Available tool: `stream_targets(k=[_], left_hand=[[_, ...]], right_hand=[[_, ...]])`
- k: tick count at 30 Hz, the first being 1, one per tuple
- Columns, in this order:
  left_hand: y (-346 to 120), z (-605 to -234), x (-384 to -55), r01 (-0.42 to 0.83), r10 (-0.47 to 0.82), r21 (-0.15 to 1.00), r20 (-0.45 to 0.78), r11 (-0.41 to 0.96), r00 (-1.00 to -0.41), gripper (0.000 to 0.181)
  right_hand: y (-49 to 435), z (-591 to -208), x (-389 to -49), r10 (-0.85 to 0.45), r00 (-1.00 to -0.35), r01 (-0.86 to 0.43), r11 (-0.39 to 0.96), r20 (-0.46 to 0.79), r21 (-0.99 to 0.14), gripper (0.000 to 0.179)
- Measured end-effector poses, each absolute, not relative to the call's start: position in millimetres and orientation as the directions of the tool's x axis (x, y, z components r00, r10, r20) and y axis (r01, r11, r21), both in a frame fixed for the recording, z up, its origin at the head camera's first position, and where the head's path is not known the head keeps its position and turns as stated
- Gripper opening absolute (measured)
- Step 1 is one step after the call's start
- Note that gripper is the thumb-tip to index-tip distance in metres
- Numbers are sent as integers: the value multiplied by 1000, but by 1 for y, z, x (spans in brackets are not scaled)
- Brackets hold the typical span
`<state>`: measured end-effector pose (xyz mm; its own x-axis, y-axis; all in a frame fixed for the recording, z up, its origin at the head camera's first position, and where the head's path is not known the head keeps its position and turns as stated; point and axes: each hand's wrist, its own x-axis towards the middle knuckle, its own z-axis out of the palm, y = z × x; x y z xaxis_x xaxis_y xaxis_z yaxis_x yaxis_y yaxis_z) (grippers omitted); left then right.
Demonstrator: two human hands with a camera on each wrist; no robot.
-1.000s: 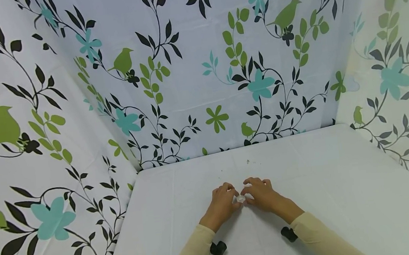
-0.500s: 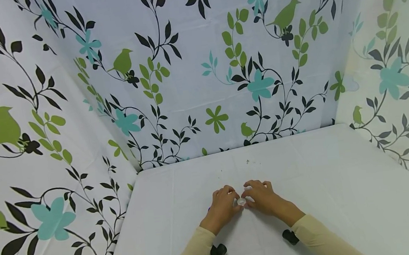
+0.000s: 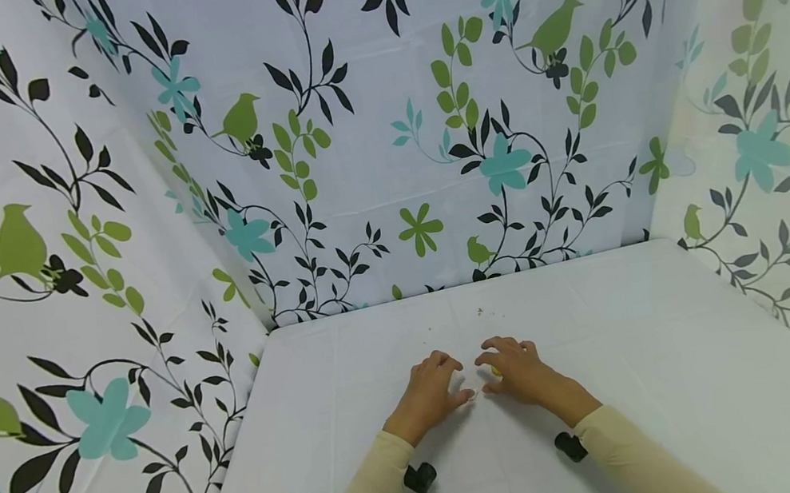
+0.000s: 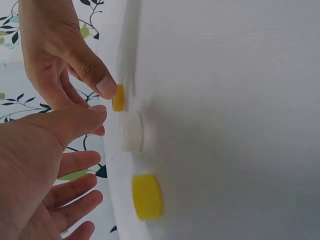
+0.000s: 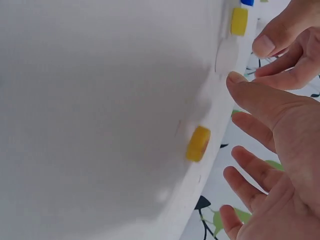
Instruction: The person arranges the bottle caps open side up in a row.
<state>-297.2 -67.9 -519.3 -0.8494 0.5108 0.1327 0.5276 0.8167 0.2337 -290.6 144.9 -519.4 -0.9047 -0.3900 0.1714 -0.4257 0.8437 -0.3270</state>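
Left wrist view, centre: both my hands (image 4: 40, 165) (image 4: 55, 55) hover open, holding nothing, so I'd pinch the white cap (image 4: 133, 131) squarely, avoiding the yellow caps (image 4: 147, 196).

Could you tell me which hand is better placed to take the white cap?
Probably left: the left hand has its thumb beside the white cap; the right hand is touching a yellow cap.

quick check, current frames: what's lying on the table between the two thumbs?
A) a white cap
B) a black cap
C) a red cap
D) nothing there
A: the left wrist view shows a white cap lying flat on the table, beside the tip of the left hand thumb, with a yellow cap farther along.
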Motion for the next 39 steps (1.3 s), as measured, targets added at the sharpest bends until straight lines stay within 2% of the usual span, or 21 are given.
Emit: stream_targets(k=[6,11,16,31,39], left_hand=[[-49,-509,-303,545,534,215,113,810,-838,41],[-32,-512,-313,546,543,206,77,812,-836,38],[-18,-511,-322,530,530,192,59,826,-846,33],[5,-515,-331,534,534,76,28,842,-845,25],[3,-521,-331,538,535,81,56,839,-843,24]], right_hand=[[160,-512,-296,-363,-922,-386,863,132,-326,47],[166,-515,-300,-332,-937,-348,880,105,-323,40],[169,-521,-303,-320,-939,-343,882,124,-324,30],[168,-533,-303,-284,-944,-325,887,167,-327,22],[167,-540,-304,-266,-943,-321,883,199,-342,20]])
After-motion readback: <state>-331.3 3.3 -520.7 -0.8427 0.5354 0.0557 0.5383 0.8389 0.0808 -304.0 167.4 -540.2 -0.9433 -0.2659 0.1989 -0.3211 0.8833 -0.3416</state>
